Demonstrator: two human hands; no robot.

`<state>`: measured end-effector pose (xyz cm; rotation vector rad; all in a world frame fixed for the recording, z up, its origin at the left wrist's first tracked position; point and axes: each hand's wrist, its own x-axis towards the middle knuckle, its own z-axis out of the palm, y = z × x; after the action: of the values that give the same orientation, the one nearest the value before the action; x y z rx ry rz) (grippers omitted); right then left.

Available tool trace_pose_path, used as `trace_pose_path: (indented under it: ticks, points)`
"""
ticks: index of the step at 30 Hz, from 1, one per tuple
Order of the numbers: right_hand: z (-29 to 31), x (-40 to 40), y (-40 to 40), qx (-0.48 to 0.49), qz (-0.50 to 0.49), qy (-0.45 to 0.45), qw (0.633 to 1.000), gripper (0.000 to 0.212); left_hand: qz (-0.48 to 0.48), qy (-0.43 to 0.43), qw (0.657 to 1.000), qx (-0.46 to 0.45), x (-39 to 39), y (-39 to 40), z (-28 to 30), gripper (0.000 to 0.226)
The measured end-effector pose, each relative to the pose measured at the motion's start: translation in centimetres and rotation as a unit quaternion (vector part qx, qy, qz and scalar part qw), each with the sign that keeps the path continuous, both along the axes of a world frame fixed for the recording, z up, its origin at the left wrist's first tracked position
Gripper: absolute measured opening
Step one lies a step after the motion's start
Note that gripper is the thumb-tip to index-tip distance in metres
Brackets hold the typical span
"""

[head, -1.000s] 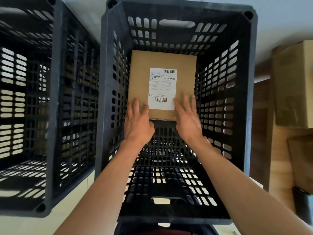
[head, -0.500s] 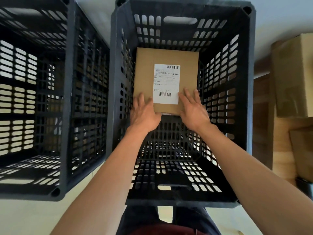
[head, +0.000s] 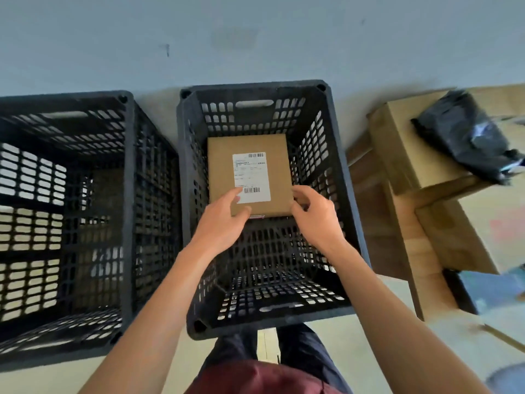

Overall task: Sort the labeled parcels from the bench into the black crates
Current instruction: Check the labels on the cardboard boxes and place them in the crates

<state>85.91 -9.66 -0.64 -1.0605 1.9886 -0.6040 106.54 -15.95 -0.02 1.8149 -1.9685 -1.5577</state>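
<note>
A single head-worn view is given, aimed steeply down from close above; the middle crate (head: 352, 194) is seen beneath the left hand (head: 224, 220) and right hand (head: 315, 217).

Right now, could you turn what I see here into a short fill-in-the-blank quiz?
1. The brown parcel lies inside the ____ of the two black crates.
2. Its white label faces ____.
3. On the cardboard boxes at the right lies a ____ bag.
4. The left hand and right hand are both at the parcel's ____ edge.

Missing: right; up; black; near
</note>
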Motion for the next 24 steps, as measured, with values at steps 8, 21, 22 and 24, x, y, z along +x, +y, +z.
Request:
trace_pose_path:
  ticks: [8, 21, 22, 24]
  points:
    - [7.1, -3.3, 4.6, -0.077, -0.129, -0.011, 0.989, 0.032, -0.051, 0.087, 0.991, -0.085, -2.9, -0.1, 6.1, 0.045]
    - [13.6, -14.0, 19.8, -0.149, -0.296, 0.030, 0.943, 0.030, -0.238, 0.183, 0.941, -0.158, -20.1, 8.0, 12.4, 0.045]
    - [13.9, -15.0, 21.3, -0.155, -0.309, 0.030, 0.938, 0.030, -0.252, 0.187, 0.936, -0.161, -21.7, 9.2, 12.8, 0.045]
    - [14.4, -17.1, 24.5, -0.180, -0.337, 0.035, 0.924, 0.032, -0.281, 0.190, 0.925, -0.169, -24.9, 11.6, 13.5, 0.047]
